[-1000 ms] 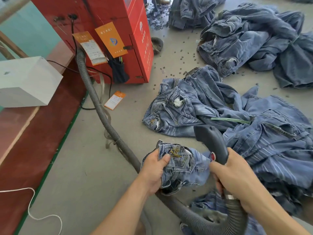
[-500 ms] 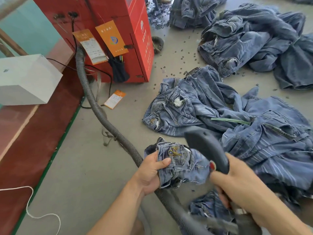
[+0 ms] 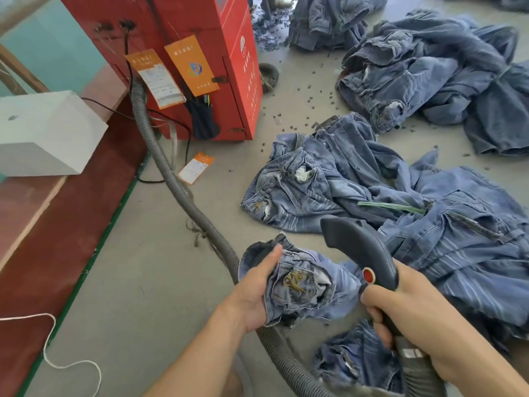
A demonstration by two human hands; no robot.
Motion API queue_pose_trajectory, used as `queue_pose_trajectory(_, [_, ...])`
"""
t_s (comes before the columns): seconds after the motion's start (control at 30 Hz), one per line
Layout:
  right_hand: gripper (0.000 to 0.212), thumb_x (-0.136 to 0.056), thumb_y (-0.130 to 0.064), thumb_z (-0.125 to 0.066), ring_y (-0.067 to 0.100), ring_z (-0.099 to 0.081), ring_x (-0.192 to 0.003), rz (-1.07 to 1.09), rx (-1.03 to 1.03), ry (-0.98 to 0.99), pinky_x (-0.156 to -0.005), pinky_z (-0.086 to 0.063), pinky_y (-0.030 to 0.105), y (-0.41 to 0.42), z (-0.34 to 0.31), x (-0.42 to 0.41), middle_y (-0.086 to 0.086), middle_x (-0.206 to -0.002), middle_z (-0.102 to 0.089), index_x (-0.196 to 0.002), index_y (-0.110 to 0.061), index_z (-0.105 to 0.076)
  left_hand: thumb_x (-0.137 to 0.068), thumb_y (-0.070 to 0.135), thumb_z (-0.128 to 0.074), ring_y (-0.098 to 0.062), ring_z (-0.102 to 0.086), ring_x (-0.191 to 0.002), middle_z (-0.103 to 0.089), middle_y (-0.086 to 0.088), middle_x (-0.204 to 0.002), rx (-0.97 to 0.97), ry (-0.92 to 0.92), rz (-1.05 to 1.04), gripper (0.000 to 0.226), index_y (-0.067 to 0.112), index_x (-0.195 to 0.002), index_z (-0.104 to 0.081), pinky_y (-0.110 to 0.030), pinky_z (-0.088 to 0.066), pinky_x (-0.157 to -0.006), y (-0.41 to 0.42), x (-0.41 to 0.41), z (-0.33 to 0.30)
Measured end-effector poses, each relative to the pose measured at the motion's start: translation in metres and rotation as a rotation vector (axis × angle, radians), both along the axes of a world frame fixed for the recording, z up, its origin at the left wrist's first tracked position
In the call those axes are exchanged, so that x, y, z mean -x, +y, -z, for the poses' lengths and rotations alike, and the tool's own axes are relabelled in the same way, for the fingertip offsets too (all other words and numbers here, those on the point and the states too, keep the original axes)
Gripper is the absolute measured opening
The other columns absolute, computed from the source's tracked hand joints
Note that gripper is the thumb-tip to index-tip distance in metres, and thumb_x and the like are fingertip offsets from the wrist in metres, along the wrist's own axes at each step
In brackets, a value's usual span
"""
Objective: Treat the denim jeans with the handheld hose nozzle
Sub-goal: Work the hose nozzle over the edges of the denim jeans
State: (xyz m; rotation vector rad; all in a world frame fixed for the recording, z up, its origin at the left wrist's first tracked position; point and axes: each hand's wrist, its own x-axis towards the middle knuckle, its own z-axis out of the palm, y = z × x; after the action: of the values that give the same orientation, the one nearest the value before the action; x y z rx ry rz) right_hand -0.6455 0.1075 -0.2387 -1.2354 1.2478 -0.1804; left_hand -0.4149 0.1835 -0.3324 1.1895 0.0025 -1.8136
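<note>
Left hand (image 3: 252, 293) curled round a bunched piece of jeans (image 3: 300, 285), thumb laid along the top edge, gold stitching on the pocket facing up. Right hand (image 3: 406, 316) wrapped round the grip of the dark nozzle (image 3: 357, 250), fingers closed on the handle, thumb just below the red button (image 3: 368, 275). Nozzle tip raised and pointing up and left, above the held jeans and apart from the cloth. Grey ribbed hose (image 3: 177, 184) running from the red machine (image 3: 200, 53) across the floor (image 3: 143, 282), passing under the left hand and curving back to the nozzle. More jeans in heaps on the floor: one pile (image 3: 329, 179) just past the nozzle, a second pile (image 3: 472, 239) to the right, a third pile (image 3: 429, 67) farther back. Orange tags (image 3: 189, 64) hanging on the machine, another tag (image 3: 196, 167) lying on the floor below. White box (image 3: 43, 133) on the red-brown ledge at left. Small dark bits scattered over the floor near the machine.
</note>
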Motion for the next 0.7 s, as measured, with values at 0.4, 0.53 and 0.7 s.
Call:
queue_pose_trajectory(0.4, [0.015,-0.095,-0.018,-0.059,0.027,-0.047,-0.042,-0.116,0.047,0.017,-0.046,-0.038,0.032,0.007,0.003,-0.006,0.014,-0.057,-0.053,-0.089,-0.013,-0.046,-0.082,-0.015,-0.056,-0.025,-0.071,-0.087,-0.073,-0.016,-0.098,0.063,-0.357,-0.060,0.036,0.008,-0.108,-0.065,-0.041,-0.059,-0.078,-0.003,-0.001,0.011])
queue_pose_trajectory(0.53, [0.011,-0.094,-0.014,-0.059,0.028,-0.051,-0.042,-0.182,0.031,0.013,-0.045,-0.039,0.029,0.011,0.004,-0.008,0.013,-0.056,-0.055,-0.089,-0.015,-0.048,-0.083,-0.003,-0.067,-0.029,-0.069,-0.102,-0.074,-0.015,-0.113,0.103,-0.322,-0.106,0.046,0.012,-0.126,-0.061,-0.042,-0.058,-0.087,-0.006,-0.002,0.009])
queue_pose_trajectory(0.7, [0.014,-0.080,-0.021,-0.058,0.028,-0.052,-0.039,-0.269,-0.004,0.047,-0.045,-0.040,0.033,0.018,0.006,-0.018,0.013,-0.054,-0.058,-0.088,-0.020,-0.048,-0.092,-0.022,-0.049,-0.035,-0.057,-0.135,-0.062,-0.019,-0.141,0.292,-0.288,0.026,0.065,0.011,-0.148,-0.052,-0.051,-0.041,-0.116,-0.003,0.000,0.008])
